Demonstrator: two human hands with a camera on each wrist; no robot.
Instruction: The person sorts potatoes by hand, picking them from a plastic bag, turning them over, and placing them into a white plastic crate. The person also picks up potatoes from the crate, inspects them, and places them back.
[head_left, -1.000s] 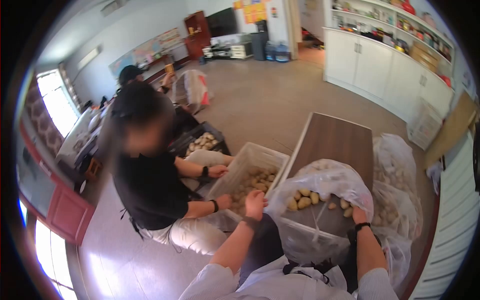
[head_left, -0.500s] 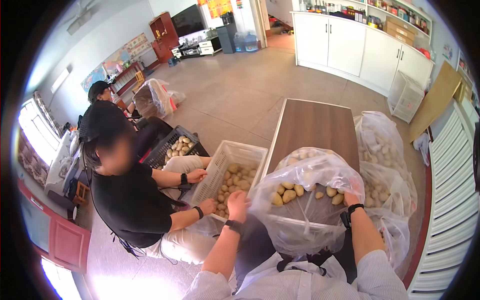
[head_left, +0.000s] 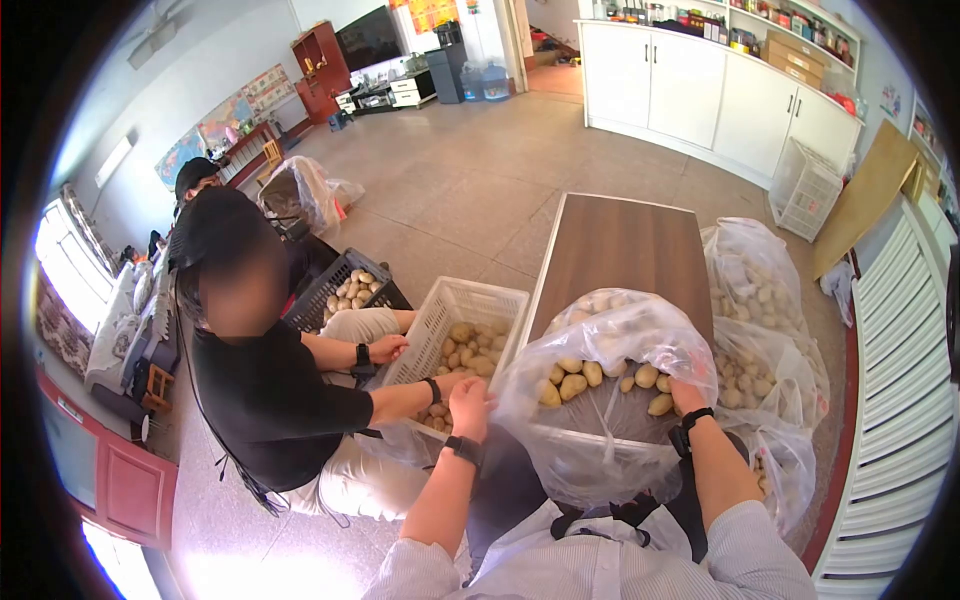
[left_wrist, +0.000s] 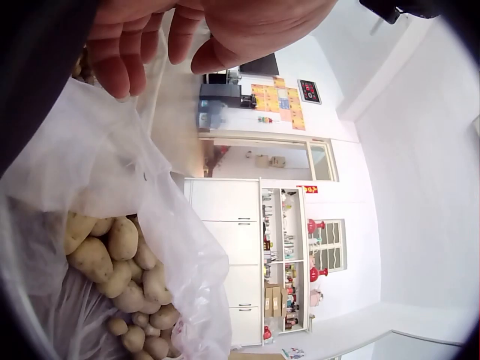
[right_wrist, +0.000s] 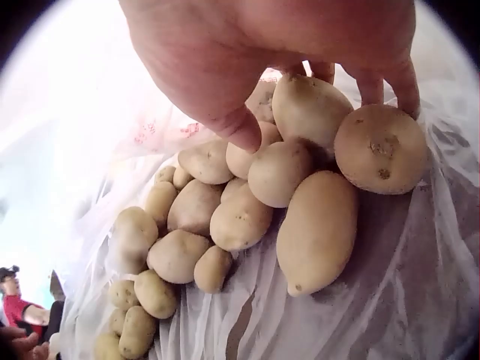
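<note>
Potatoes (right_wrist: 317, 232) in a bag (left_wrist: 191, 262), right grip (right_wrist: 274, 41) on them

The potatoes lie loose just inside the bag's mouth, tan, rounded and of mixed sizes, heaped against one another toward the back. Some of the biggest are directly under the right grip. It is spread rather than clenched: the thumb touches a round potato, and the fingers reach down over those behind, some of their tips hidden.

The bag is of thin, see-through plastic. It sits on the near end of a brown desk (head_left: 630, 240) with a pale edge, its mouth open toward the wearer and its plastic hanging down in front.

To the left of the bag, the left grip (head_left: 470, 402) is released, fingers loosely bent and free of any object, near the bag's edge and a white crate (head_left: 485, 302) of potatoes. Both wrists carry dark bands, and the sleeves are striped.

A person (head_left: 260, 385) in a black shirt sits on the crate's other side, both hands close to it. Beyond the crate stands a black basket (head_left: 393, 297), also with potatoes. Along the desk's right side, more filled bags (head_left: 755, 270) rest on the floor (head_left: 450, 200). White cabinets (head_left: 690, 90) line the far right.
</note>
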